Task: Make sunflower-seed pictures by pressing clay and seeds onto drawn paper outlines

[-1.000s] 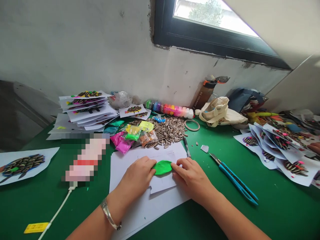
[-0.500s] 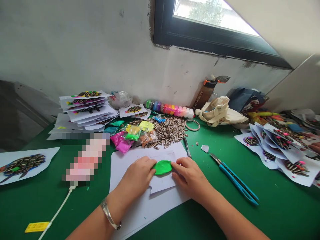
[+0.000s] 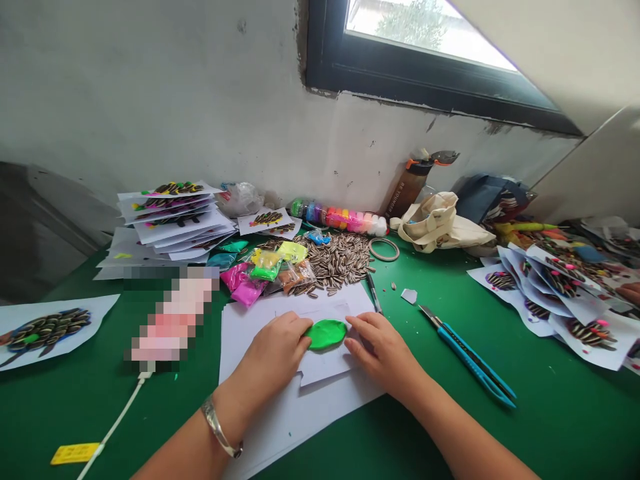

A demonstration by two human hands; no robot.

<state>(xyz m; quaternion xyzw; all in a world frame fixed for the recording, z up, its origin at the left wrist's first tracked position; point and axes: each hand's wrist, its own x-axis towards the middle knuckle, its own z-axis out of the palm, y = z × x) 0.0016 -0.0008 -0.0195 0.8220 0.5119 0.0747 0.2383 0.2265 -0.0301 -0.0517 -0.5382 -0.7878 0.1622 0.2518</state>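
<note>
A flat green oval of modelling clay [image 3: 327, 335] lies on a small white sheet of paper [image 3: 325, 375], which rests on larger white sheets [image 3: 260, 427]. My left hand [image 3: 279, 345] pinches the oval's left end between thumb and forefinger; a silver bangle is on that wrist. Just off the right end is my right hand [image 3: 384, 347], its thumb and forefinger apart with a small gap to the clay. Beyond the paper are bags of coloured clay [image 3: 250, 289] and a heap of striped sunflower seeds [image 3: 343, 259].
Right of the papers lies a blue utility knife [image 3: 473, 360], its blade out. A pen [image 3: 373, 292] and a tape roll [image 3: 384, 249] sit farther back. Seed-decorated sheets [image 3: 175, 217] are stacked at left, others [image 3: 560, 293] at right. Another person's hand [image 3: 631, 292] shows at the right edge.
My right hand's fingers have come away from the clay's right end and spread slightly. The left hand keeps its place at the other end.
</note>
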